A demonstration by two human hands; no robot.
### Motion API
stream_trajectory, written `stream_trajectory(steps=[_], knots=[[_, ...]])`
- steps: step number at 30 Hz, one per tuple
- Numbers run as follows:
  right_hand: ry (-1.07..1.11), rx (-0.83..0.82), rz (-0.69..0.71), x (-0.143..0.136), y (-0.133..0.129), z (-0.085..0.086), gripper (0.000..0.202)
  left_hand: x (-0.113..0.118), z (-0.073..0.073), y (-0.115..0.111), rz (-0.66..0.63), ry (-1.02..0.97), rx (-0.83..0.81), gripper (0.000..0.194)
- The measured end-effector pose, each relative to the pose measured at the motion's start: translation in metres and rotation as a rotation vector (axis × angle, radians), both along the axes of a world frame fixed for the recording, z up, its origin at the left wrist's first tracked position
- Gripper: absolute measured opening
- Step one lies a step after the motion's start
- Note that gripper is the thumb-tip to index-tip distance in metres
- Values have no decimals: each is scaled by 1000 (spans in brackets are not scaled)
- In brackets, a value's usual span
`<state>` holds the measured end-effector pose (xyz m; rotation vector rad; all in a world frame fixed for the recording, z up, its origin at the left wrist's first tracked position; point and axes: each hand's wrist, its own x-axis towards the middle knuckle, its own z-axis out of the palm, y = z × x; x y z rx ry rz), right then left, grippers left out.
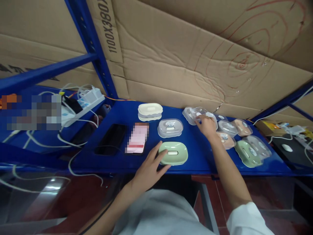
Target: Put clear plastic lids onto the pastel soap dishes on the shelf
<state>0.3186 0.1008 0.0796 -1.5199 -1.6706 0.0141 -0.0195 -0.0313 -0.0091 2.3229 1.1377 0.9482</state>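
Observation:
A green soap dish without a cover lies near the front edge. My left hand rests at its left side with the fingers spread. Farther right, my right hand has its fingers together on a clear plastic cover at the back, among covered dishes. A grey covered dish sits just behind the green one. Behind that is a stack of cream dishes with a grey one between. Covered peach and green dishes stand to the right.
A lit phone and a dark phone lie on the blue table, left of the dishes. Cables and a power strip are at the far left. Cardboard stands behind. A white mouse is at the right.

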Motion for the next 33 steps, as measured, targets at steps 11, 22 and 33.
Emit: stream_trajectory(steps=[11, 22, 33], knots=[[906, -4, 54, -102, -159, -30, 55, 3, 4, -1, 22, -100, -111, 105], [241, -228, 81, -91, -170, -66, 52, 1, 8, -1, 9, -50, -112, 82], [-262, -166, 411, -85, -173, -64, 67, 2, 4, -2, 18, -98, -55, 67]])
